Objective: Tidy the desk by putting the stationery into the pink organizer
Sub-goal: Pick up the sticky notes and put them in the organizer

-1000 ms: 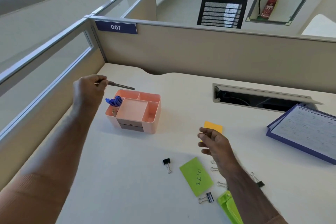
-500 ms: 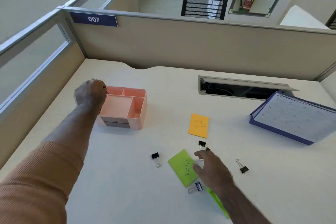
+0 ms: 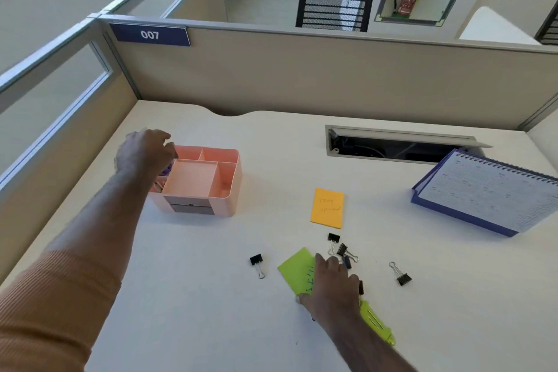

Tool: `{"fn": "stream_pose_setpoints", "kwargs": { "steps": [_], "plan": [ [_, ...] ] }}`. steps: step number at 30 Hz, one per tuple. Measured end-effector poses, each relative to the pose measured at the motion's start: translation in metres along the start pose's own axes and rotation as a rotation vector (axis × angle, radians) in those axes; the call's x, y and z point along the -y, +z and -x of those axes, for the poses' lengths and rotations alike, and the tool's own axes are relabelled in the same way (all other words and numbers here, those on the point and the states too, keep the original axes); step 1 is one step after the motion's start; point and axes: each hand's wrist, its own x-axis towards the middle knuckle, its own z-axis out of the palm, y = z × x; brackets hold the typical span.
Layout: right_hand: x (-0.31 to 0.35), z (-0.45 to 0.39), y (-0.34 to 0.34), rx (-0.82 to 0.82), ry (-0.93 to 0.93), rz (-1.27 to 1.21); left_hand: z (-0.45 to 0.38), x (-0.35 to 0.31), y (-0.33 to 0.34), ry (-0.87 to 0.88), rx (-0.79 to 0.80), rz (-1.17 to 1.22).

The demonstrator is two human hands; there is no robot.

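The pink organizer (image 3: 233, 167) stands on the desk's left part, with purple-blue pens (image 3: 167, 171) just showing in its left compartment. My left hand (image 3: 145, 151) hovers over that compartment, fingers loosely apart, with nothing visible in it. My right hand (image 3: 332, 287) lies flat on a green sticky note (image 3: 293, 269) near the front, covering its right half. An orange sticky note (image 3: 327, 208) lies beyond it. Black binder clips lie around: one to the left (image 3: 257, 263), two by my fingertips (image 3: 333, 240), one to the right (image 3: 403, 275).
A lime-green plastic tool (image 3: 376, 323) pokes out from under my right wrist. A blue spiral calendar (image 3: 489, 190) sits at the right, behind it an open cable slot (image 3: 392, 146). Beige partition walls (image 3: 302, 75) close the desk at the back and left.
My left hand brought a slim pen down to the organizer's left compartment, and the pen is no longer in it. My right hand dropped onto the green note.
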Motion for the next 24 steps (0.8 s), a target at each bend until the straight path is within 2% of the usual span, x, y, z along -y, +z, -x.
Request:
{"fn": "stream_pose_setpoints", "kwargs": {
  "steps": [4, 7, 10, 14, 16, 20, 24],
  "plan": [
    [0.001, -0.006, -0.01, 0.059, 0.023, -0.115, 0.027, -0.012, -0.015, 0.084, -0.17, 0.212],
    [-0.004, -0.01, -0.01, 0.051, 0.0, -0.375, 0.061, -0.03, -0.021, 0.161, -0.173, 0.386],
    [-0.011, -0.013, -0.018, 0.073, -0.016, -0.754, 0.103, -0.048, -0.011, 0.194, -0.022, 0.528],
    [-0.008, -0.016, -0.044, 0.088, -0.109, -1.09, 0.16, -0.068, 0.019, 0.289, 0.383, 0.677],
    [-0.003, -0.016, -0.06, 0.069, -0.141, -1.199, 0.177, -0.074, 0.025, 0.326, 0.512, 0.75],
    [0.004, -0.016, -0.082, 0.012, -0.177, -1.266, 0.181, -0.085, 0.021, 0.34, 0.53, 0.769],
    [0.004, -0.017, -0.089, -0.05, -0.176, -1.265, 0.168, -0.086, 0.007, 0.259, 0.551, 0.857]
  ]
}}
